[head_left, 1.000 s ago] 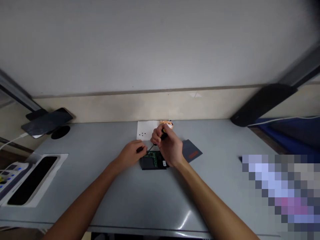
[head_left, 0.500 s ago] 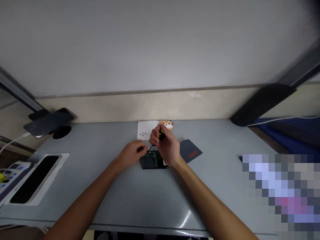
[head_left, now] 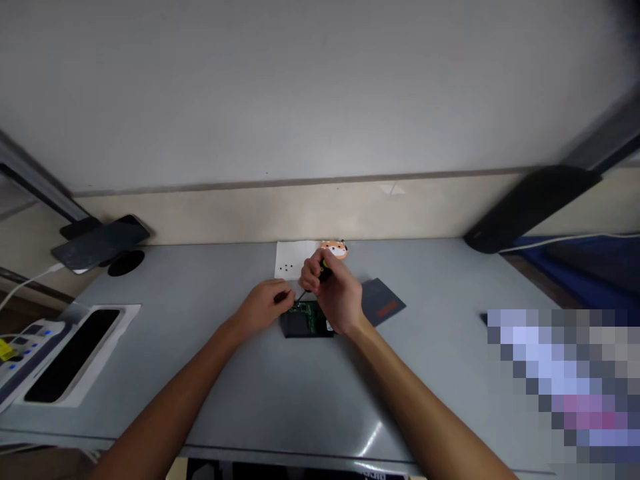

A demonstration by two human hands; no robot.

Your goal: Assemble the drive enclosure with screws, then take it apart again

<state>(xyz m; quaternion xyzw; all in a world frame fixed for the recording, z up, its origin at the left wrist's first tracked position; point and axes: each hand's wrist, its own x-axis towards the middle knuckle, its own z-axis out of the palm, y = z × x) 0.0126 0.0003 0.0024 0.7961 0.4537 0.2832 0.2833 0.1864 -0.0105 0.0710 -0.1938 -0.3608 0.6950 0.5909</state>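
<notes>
A black device with an exposed green circuit board [head_left: 306, 323] lies on the grey desk. My right hand [head_left: 333, 290] is closed around the black and yellow handle of a screwdriver [head_left: 325, 269], whose thin shaft slants down to the board's upper left edge. Close to that tip is my left hand [head_left: 265, 305], its fingers pinched around a small dark object that I cannot make out. Several tiny dark screws [head_left: 286, 267] rest on a white sheet of paper [head_left: 285, 252] behind the hands. To the right lies a flat dark grey panel [head_left: 383, 300] with a reddish label.
An orange animal-face item [head_left: 336, 248] sits by the wall. On the left are a phone on a stand [head_left: 103, 243], a black-topped slab [head_left: 75, 357] on paper and a power strip [head_left: 30, 347]. A black cylinder [head_left: 530, 207] leans at the back right.
The view has shifted very slightly. Both hands, the screwdriver and the device keep almost the same positions.
</notes>
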